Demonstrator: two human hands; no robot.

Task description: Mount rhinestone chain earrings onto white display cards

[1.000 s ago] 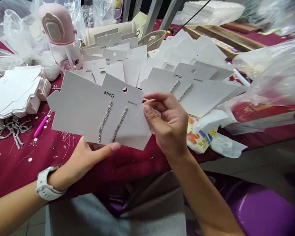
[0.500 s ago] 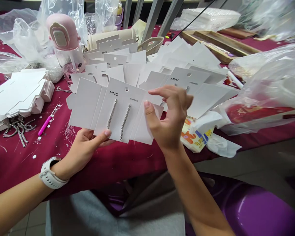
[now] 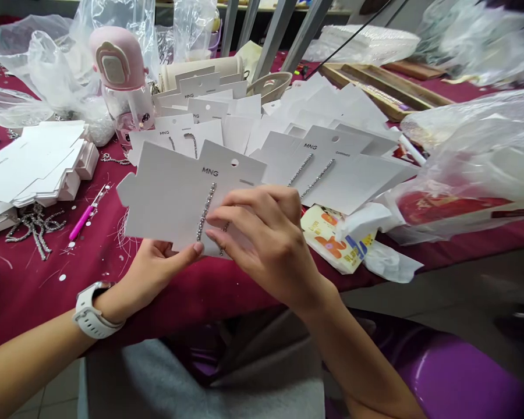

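Observation:
My left hand [image 3: 168,259] pinches the lower edge of a white earring card [image 3: 170,192] marked MNG, its thumb on the front. Two silver rhinestone chain earrings hang on the card. The left earring [image 3: 206,210] shows whole; the right one is mostly covered by fingers. My right hand [image 3: 266,238] lies across the card's right half, thumb and fingertips closed about the right earring. Behind the card, more white earring cards [image 3: 310,166] stand in overlapping rows, some with earrings on them.
Flat white cards [image 3: 39,160] are stacked at the left, beside loose silver chains [image 3: 37,230] and a pink-handled hook tool [image 3: 82,222]. A pink-lidded bottle [image 3: 117,58] stands behind. A tissue pack [image 3: 336,238] and plastic bags [image 3: 475,180] are at the right, a wooden tray [image 3: 384,87] farther back.
My right hand has moved left and down from the card's right flap onto the right earring. The right flap no longer shows spread out. My left hand keeps its hold.

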